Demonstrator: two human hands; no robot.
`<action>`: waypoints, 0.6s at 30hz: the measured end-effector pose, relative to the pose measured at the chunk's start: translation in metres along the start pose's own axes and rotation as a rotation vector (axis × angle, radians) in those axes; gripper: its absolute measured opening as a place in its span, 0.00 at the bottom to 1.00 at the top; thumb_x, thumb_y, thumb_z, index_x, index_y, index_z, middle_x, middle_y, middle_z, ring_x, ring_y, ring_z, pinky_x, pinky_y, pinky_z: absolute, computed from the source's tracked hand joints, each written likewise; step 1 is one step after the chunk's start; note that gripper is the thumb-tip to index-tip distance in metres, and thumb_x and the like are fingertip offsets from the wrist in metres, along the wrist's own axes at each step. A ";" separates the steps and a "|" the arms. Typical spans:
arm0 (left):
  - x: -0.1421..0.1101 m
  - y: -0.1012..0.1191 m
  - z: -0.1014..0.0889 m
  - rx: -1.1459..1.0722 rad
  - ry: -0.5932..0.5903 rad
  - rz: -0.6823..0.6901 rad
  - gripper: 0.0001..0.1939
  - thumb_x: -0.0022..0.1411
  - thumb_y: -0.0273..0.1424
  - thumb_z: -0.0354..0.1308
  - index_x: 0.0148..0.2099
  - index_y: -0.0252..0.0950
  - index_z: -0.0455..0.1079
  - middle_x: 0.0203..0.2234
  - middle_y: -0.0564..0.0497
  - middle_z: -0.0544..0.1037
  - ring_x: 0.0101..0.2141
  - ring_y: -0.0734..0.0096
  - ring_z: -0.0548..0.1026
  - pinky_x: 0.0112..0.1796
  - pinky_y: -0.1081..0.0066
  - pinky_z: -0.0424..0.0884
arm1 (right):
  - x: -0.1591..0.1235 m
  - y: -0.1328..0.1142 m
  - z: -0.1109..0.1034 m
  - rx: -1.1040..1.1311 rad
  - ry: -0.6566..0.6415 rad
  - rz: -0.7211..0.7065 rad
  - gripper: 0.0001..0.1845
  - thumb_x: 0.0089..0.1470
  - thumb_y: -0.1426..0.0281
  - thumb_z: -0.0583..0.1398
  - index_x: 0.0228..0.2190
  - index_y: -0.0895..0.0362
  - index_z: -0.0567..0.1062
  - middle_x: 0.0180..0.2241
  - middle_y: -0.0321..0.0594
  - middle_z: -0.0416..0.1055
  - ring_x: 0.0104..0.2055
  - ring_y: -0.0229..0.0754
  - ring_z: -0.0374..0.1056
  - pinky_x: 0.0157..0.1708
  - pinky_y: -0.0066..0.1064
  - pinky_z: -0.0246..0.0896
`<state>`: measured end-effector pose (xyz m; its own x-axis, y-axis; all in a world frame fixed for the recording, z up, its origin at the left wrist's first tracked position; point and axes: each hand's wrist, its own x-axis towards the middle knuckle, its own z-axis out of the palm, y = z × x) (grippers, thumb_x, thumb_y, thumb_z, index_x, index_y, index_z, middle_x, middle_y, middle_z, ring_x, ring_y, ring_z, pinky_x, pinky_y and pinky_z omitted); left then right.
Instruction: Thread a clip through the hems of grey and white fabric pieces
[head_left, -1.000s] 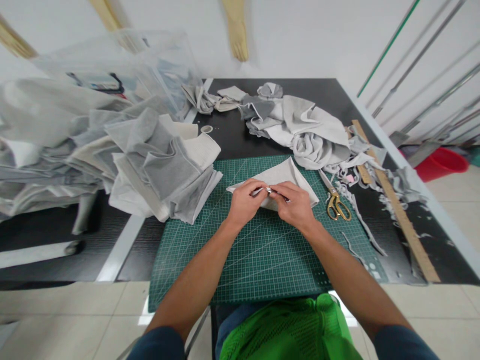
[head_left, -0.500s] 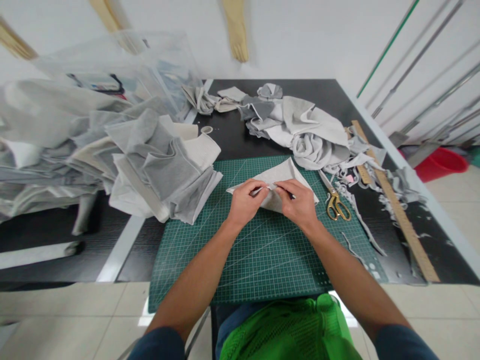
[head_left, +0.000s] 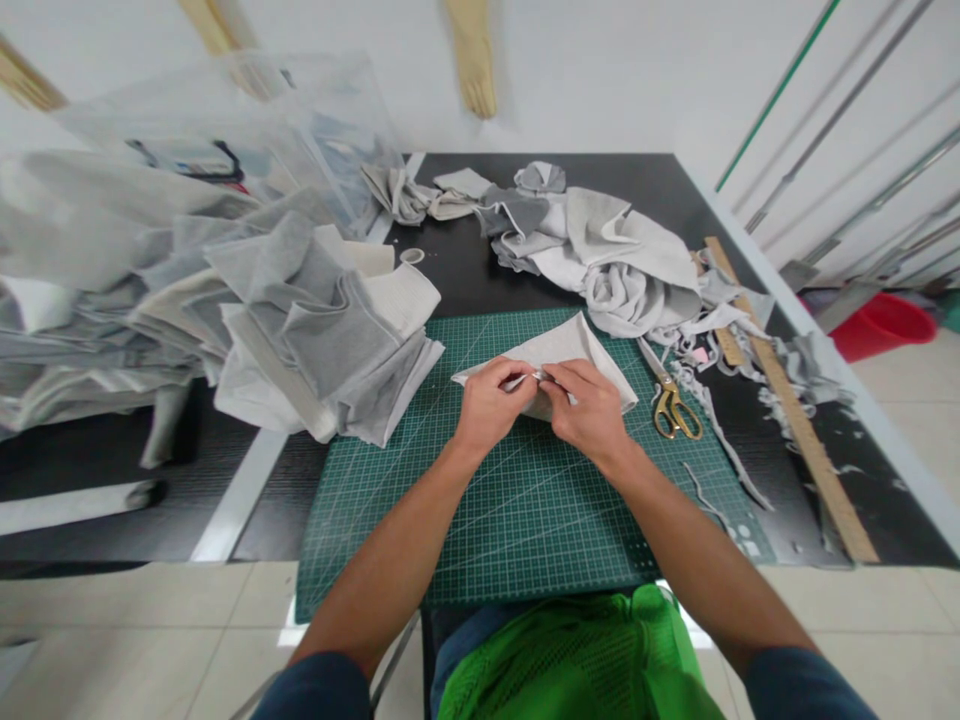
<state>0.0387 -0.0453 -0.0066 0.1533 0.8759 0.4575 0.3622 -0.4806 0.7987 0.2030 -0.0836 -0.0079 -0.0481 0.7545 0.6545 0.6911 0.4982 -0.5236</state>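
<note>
A light grey piece of fabric [head_left: 559, 346] lies over the far part of the green cutting mat [head_left: 517, 520], its near edge lifted in my fingers. My left hand [head_left: 491, 400] pinches that edge from the left. From the right, my right hand [head_left: 585, 402] pinches the same edge, its fingertips close against the left ones. What exactly sits between the fingertips is too small to make out. Gold-handled scissors [head_left: 673, 405] rest on the mat to the right of my right hand, blades pointing away.
A large heap of grey fabric [head_left: 330, 330] covers the left side, with a clear plastic bin [head_left: 330, 140] behind it. More crumpled cloth [head_left: 622, 260] lies at the back. Wooden ruler [head_left: 799, 425] and fabric scraps [head_left: 720, 420] line the right. A red bucket [head_left: 885, 328] stands beyond the table.
My right hand has shifted slightly left, bringing its fingertips closer to the left hand's. The left hand and the fabric stay nearly in place.
</note>
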 end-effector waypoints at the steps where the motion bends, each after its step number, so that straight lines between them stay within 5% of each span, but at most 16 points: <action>1: 0.000 0.000 0.000 0.001 0.001 0.000 0.03 0.59 0.26 0.64 0.36 0.39 0.79 0.32 0.52 0.82 0.33 0.71 0.78 0.38 0.70 0.75 | 0.000 0.000 0.000 -0.001 -0.003 0.003 0.11 0.64 0.70 0.59 0.44 0.53 0.80 0.40 0.46 0.79 0.43 0.48 0.74 0.46 0.43 0.73; 18: -0.001 0.000 0.001 0.011 0.013 -0.002 0.04 0.59 0.26 0.63 0.36 0.39 0.79 0.31 0.53 0.82 0.33 0.71 0.78 0.39 0.69 0.76 | 0.000 0.000 0.000 0.004 -0.047 0.006 0.12 0.66 0.70 0.56 0.44 0.54 0.80 0.40 0.46 0.79 0.43 0.47 0.73 0.47 0.42 0.72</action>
<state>0.0393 -0.0458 -0.0071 0.1405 0.8760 0.4614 0.3727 -0.4786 0.7950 0.2034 -0.0838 -0.0080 -0.0776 0.7769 0.6248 0.6883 0.4952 -0.5302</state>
